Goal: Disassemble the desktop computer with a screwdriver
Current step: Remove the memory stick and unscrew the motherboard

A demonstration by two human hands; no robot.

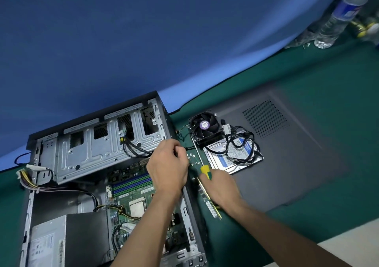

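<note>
- The screwdriver (205, 171), with its yellow and green handle, is being gripped in the right hand (220, 186), the thin steel shaft reaching away from the fingers toward the cooler fan (205, 127).
- Something small is apparently being pinched by the curled fingers (180, 150) of the left hand (168, 167) at the right rim of the open computer case (98, 164); what exactly cannot be told.
- Judged as advice: the tip should be seated squarely before being turned, and loosened screws should be kept together.
- Stamped grey sheet metal is lying left of the fingers; a glossy hard drive (233, 155) with tangled black cables is resting to their right on the green bench (307, 71).
</note>
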